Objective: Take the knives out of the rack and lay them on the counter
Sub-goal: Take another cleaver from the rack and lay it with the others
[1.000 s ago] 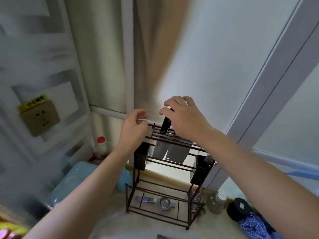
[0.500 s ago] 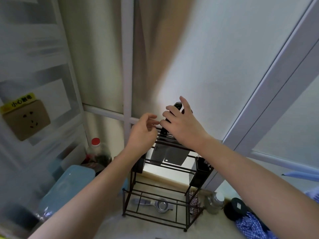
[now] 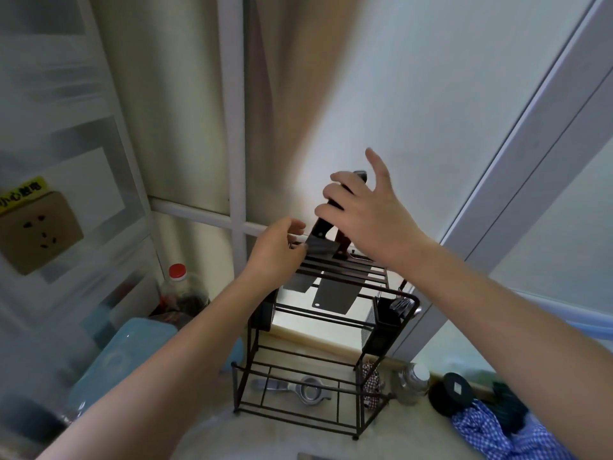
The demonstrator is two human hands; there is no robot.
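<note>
We curl our right hand point(image 3: 361, 214) around the cleaver handle point(image 3: 323, 220) at twelve o'clock while our left hand point(image 3: 277, 252) pinches its blade point(image 3: 311, 257), steadying it above the rack point(image 3: 331, 327).

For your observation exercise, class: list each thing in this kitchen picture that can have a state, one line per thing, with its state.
Left cleaver: partly lifted, blade still through the rack's top bars.
Right cleaver: seated in the rack, blade hanging down.
Rack: upright on the counter.
Right hand: fingers on the left cleaver's handle, thumb raised.
Left hand: fingertips pinching the left cleaver's blade.
Red-capped bottle: capped, upright.
</note>
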